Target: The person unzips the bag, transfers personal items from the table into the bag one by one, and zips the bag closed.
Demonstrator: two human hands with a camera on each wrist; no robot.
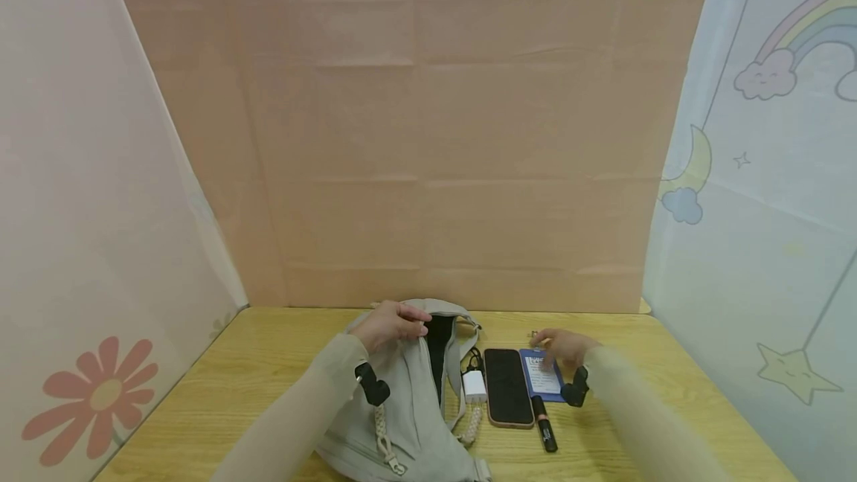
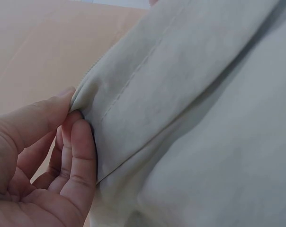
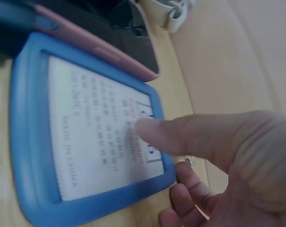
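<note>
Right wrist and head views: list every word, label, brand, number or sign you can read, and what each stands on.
"MADE IN CHINA": on the white card in the blue holder.
Red print and smaller lines on that card: too blurred to read.
Large boxed letters there: partly hidden by the right hand, not readable for certain.
Black tube: pale marking, too small to read.

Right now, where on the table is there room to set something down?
Bare table lies between the left sleeve and flowered wall, and between the right sleeve and right wall. Crowded: the middle, with bag, charger, phone, black tube and card close together.
</note>
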